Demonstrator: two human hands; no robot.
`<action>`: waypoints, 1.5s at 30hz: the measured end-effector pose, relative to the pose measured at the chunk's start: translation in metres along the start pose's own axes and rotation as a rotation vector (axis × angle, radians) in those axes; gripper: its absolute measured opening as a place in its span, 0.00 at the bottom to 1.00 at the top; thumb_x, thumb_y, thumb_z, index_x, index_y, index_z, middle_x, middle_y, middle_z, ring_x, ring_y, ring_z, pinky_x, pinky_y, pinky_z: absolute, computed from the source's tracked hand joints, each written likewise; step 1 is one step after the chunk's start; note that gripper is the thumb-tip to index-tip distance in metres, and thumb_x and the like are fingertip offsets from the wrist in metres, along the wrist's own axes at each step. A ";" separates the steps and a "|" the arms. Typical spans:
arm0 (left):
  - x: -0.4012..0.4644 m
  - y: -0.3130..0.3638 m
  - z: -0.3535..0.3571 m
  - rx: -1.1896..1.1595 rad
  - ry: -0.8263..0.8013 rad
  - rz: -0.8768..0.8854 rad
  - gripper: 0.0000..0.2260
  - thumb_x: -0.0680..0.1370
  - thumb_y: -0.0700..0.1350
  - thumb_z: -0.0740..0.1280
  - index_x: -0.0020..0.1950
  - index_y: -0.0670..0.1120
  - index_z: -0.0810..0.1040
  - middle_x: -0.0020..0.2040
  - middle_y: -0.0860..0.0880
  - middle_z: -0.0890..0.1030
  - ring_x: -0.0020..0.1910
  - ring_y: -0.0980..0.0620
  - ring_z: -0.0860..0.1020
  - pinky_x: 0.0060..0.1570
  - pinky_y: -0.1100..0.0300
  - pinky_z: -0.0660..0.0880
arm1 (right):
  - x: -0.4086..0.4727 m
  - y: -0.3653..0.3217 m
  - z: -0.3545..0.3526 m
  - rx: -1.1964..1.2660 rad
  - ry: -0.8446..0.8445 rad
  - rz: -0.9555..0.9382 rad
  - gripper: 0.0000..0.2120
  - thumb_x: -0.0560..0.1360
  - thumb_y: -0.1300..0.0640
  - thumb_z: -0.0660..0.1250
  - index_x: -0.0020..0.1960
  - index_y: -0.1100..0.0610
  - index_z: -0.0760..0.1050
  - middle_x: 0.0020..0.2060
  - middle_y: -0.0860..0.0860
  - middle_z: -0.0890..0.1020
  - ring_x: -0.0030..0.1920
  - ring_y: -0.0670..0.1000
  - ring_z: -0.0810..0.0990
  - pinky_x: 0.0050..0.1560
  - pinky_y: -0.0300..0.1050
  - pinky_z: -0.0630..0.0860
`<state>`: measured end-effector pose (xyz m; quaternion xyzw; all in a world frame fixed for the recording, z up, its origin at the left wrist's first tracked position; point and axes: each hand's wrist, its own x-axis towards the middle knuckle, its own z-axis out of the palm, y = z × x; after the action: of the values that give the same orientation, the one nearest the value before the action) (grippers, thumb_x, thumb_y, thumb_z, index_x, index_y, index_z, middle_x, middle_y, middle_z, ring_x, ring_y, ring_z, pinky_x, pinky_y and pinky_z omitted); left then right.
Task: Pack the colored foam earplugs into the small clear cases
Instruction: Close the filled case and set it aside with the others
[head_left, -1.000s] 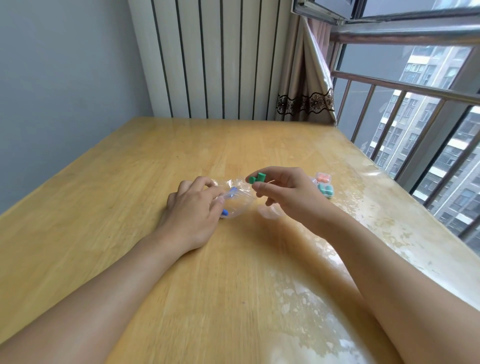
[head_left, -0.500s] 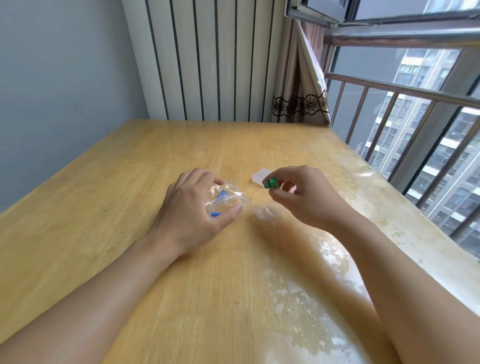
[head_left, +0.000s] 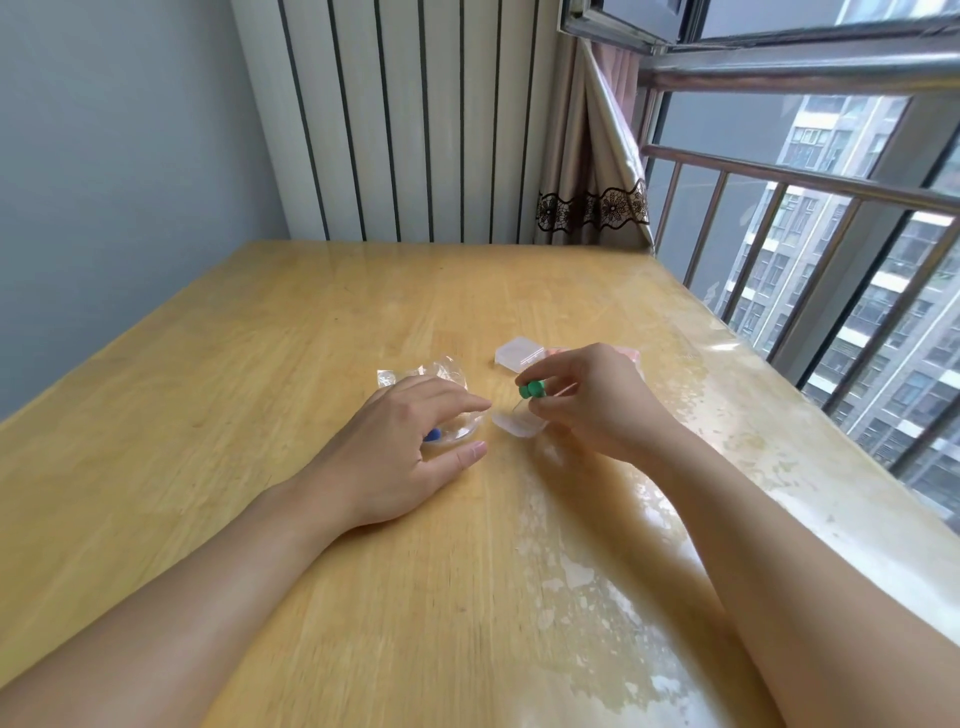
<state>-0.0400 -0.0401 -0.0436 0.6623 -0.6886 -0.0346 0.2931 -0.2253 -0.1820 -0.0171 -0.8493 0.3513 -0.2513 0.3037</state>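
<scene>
My right hand (head_left: 597, 400) pinches green foam earplugs (head_left: 531, 389) between thumb and fingers, just above a small open clear case (head_left: 517, 422) on the wooden table (head_left: 260, 415). A second small clear case (head_left: 518, 353) lies a little farther back. My left hand (head_left: 400, 447) rests over a crumpled clear plastic bag (head_left: 447, 376), fingers relaxed and pointing toward the open case. A blue earplug (head_left: 432, 435) shows inside the bag under my left fingers. Something pink (head_left: 631, 354) peeks out behind my right hand, mostly hidden.
The table's right edge runs along a window with a metal railing (head_left: 779, 182). A striped wall panel (head_left: 415, 119) and a curtain (head_left: 592, 171) stand behind the far edge. A grey wall (head_left: 104, 156) is on the left.
My right hand has brought the green earplugs down over the open clear case. My left hand has loosened on the bag, its fingers stretching toward the case.
</scene>
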 end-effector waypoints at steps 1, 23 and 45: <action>0.000 0.001 0.000 -0.003 0.006 -0.011 0.19 0.78 0.62 0.64 0.66 0.58 0.78 0.61 0.63 0.77 0.65 0.64 0.71 0.63 0.59 0.74 | -0.001 -0.002 0.001 -0.016 0.007 -0.045 0.14 0.72 0.65 0.71 0.53 0.51 0.86 0.38 0.46 0.83 0.36 0.42 0.79 0.40 0.38 0.75; 0.003 0.010 0.007 -0.408 0.230 -0.368 0.07 0.77 0.49 0.73 0.39 0.51 0.84 0.32 0.60 0.78 0.32 0.59 0.76 0.39 0.63 0.73 | -0.013 -0.035 0.024 0.236 0.091 -0.301 0.11 0.78 0.65 0.67 0.57 0.57 0.84 0.49 0.46 0.85 0.51 0.44 0.82 0.51 0.35 0.78; 0.000 0.013 0.007 -0.281 0.354 -0.450 0.08 0.70 0.48 0.78 0.33 0.50 0.84 0.41 0.55 0.83 0.46 0.55 0.82 0.49 0.57 0.78 | -0.014 -0.030 0.022 0.281 -0.196 -0.003 0.04 0.75 0.61 0.74 0.48 0.61 0.86 0.39 0.61 0.86 0.36 0.51 0.80 0.43 0.54 0.81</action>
<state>-0.0546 -0.0412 -0.0436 0.7467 -0.4516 -0.0775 0.4821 -0.2067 -0.1470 -0.0149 -0.8194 0.2799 -0.2142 0.4521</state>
